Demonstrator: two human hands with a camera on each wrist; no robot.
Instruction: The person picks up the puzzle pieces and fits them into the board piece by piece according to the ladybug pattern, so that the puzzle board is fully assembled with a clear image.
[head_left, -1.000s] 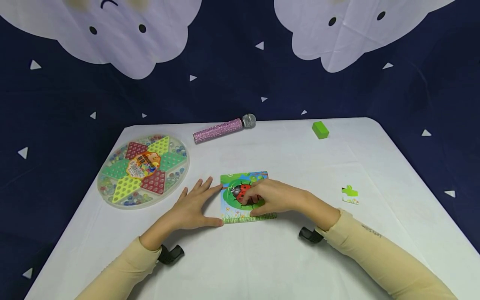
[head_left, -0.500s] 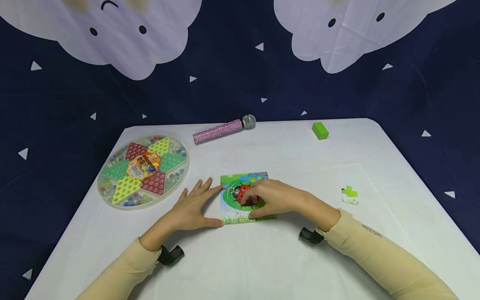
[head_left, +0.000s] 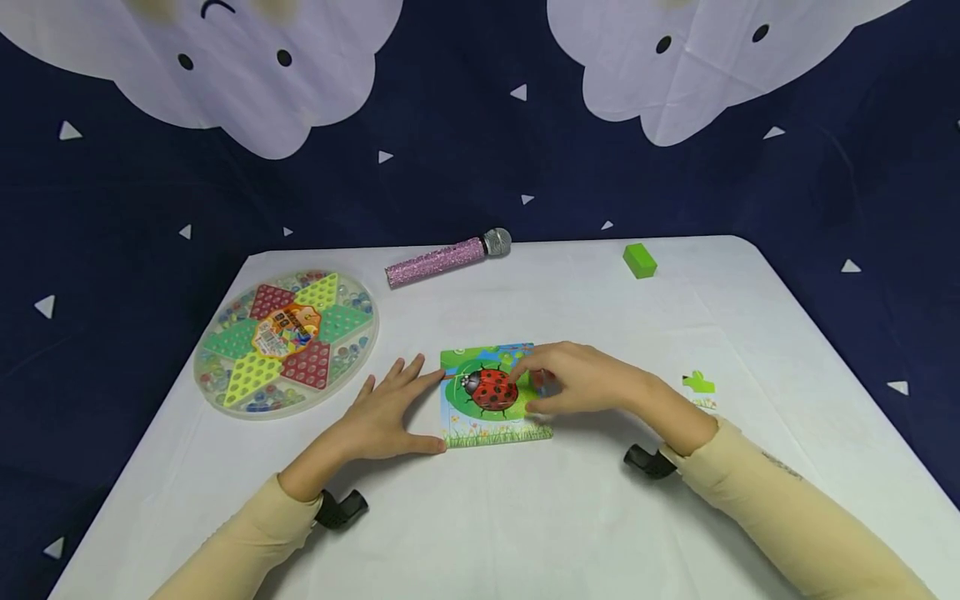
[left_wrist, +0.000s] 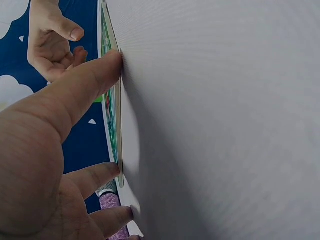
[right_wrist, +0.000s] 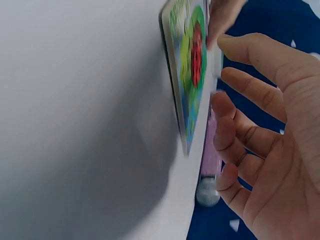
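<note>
A square ladybug jigsaw puzzle (head_left: 491, 392) lies flat on the white table. My left hand (head_left: 378, 417) is spread beside it, index fingertip and thumb touching its left edge. In the left wrist view, the left hand (left_wrist: 55, 120) has straight fingers against the side of the puzzle (left_wrist: 113, 135). Over the puzzle's right side hovers my right hand (head_left: 588, 379), its fingers loosely bent and holding nothing. The right wrist view shows a gap between the right hand (right_wrist: 272, 125) and the puzzle (right_wrist: 186, 75). A loose puzzle piece (head_left: 701, 382) lies farther right, beyond the right wrist.
On the left is a round Chinese checkers set (head_left: 285, 342) with marbles under its clear cover. A pink glitter microphone (head_left: 442, 262) lies near the back edge. At the back right sits a green block (head_left: 640, 261). A dark blue curtain (head_left: 465, 183) hangs behind the table.
My right hand has lifted off the ladybug and drawn back to the right, uncovering the picture. The left hand stays at the puzzle's left edge.
</note>
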